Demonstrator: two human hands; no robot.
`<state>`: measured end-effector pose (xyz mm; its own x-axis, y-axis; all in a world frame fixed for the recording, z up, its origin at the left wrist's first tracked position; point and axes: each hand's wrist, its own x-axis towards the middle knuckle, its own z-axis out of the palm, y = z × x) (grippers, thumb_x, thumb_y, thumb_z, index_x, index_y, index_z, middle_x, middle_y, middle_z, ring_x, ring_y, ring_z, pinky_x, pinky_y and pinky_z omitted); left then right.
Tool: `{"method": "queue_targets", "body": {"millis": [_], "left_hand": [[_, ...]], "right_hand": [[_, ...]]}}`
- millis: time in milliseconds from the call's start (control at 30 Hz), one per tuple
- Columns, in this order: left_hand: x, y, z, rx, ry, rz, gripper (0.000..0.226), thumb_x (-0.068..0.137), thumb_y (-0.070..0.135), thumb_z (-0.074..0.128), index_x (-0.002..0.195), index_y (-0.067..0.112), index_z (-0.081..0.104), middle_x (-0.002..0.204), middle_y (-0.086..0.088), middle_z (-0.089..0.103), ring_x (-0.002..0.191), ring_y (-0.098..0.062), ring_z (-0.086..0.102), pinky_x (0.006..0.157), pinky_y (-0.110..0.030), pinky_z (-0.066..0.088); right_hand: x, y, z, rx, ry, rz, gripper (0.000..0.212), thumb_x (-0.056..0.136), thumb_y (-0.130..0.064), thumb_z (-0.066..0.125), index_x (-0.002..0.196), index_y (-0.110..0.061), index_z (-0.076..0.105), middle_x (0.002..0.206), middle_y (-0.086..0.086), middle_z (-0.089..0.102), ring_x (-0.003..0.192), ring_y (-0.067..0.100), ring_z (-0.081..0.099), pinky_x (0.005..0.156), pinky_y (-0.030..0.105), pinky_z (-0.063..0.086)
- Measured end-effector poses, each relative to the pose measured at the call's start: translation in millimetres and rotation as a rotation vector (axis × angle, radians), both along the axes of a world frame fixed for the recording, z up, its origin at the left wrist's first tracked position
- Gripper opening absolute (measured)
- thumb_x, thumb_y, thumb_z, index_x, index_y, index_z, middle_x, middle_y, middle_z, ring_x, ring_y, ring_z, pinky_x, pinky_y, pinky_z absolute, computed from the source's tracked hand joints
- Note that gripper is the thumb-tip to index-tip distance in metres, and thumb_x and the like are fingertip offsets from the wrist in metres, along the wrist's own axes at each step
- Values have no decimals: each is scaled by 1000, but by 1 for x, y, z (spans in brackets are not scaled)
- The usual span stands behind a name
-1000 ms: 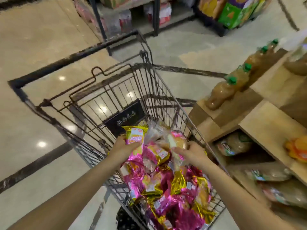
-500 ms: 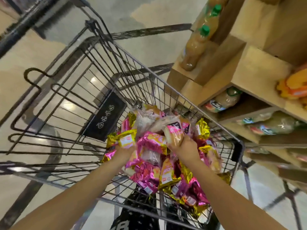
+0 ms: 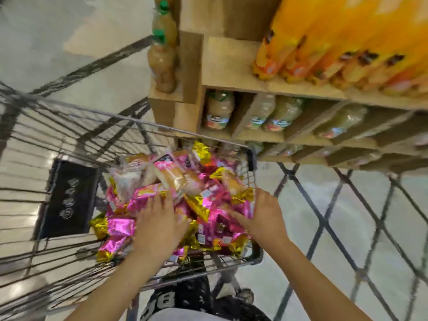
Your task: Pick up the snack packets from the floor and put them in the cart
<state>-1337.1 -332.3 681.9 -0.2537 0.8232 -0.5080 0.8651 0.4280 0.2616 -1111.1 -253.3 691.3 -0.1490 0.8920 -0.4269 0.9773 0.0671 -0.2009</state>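
A: Right, cart entry. Where were the snack packets (image 3: 208,200)?

B: All heaped inside the cart (image 3: 129,119), filling the right-hand end of the basket as the wearer saw it. They were mostly pink and gold foil wrappers. A few clear ones showing pale buns lay on the far side of the heap.

A: Left hand (image 3: 157,225)?

B: Released. It was palm down, with the fingers straight and lying flat on a pink packet in the heap's left half. It gripped nothing.

A: Right hand (image 3: 264,218)?

B: Also unclenched. The fingers were spread and pointed forward along the cart's right wire wall, and the thumb reached left across a pink wrapper. It touched the heap, but no packet was pinched that I could see.

A: Anything else in the cart?

B: A black placard (image 3: 69,198) sat on the wire just left of the heap. Its white marks were unreadable.

A: Surroundings?

B: A wooden shelf (image 3: 231,66) stood at the cart's far right corner. I could not tell whether the two touched. Green-capped bottles (image 3: 163,56) of pale drink stood on its end ledge. More pale bottles (image 3: 218,110) lay in the compartments below, and orange bottles (image 3: 324,47) lined the top board. A pale polished floor (image 3: 69,42) showed beyond the cart.

A: Image quality?

B: Blurred toward the edges.
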Motion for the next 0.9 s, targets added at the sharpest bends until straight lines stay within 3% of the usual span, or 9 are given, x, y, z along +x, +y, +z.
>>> {"method": "queue_targets", "body": {"millis": [100,233,433,500,600,733,900], "left_hand": [[43,7,13,6,61,-172,88,90,67,40,156,17,9,159,-17,23,147,-33,20,115,-47,29],[109,8,33,14,180,-374,89,90,70,36,156,15,11,158,-20,22,145,-35,24,116,-45,29],[235,-18,51,12,188,-604,87,91,68,37,156,16,10,156,-17,28,142,-32,31,111,-39,35],[280,-32,54,-17,227,-701,88,90,68,44,155,15,17,152,-20,34,139,-35,36,107,-40,39],[343,-49,58,21,251,-816,95,76,68,65,147,10,41,137,-26,53,124,-41,53,95,-48,51],[419,-73,59,20,247,-930,93,89,73,35,157,20,1,160,-16,18,147,-32,20,117,-43,25],[493,-96,72,90,284,-1132,91,90,73,33,156,20,-2,161,-16,14,148,-32,19,117,-42,28]], "right_hand": [[53,-22,6,-9,-36,-38,94,85,-68,52,149,-5,24,144,11,40,134,28,35,110,34,29],[128,-61,13,17,-25,-118,92,86,-69,51,149,-6,26,144,9,42,131,27,39,108,34,35],[254,-139,26,58,23,-404,94,86,-70,49,152,-9,20,149,6,37,135,23,35,110,30,30],[294,-170,30,64,15,-474,94,86,-70,48,152,-9,19,149,5,36,136,23,34,110,30,30],[351,-214,32,69,-12,-575,93,85,-72,47,150,-10,23,145,5,40,132,24,37,108,31,33],[417,-272,34,66,-1,-747,98,84,-73,48,151,-8,20,147,7,38,135,25,34,111,32,32],[470,-326,38,122,12,-925,98,83,-73,50,151,-8,22,148,7,39,136,23,37,110,30,33]]}}
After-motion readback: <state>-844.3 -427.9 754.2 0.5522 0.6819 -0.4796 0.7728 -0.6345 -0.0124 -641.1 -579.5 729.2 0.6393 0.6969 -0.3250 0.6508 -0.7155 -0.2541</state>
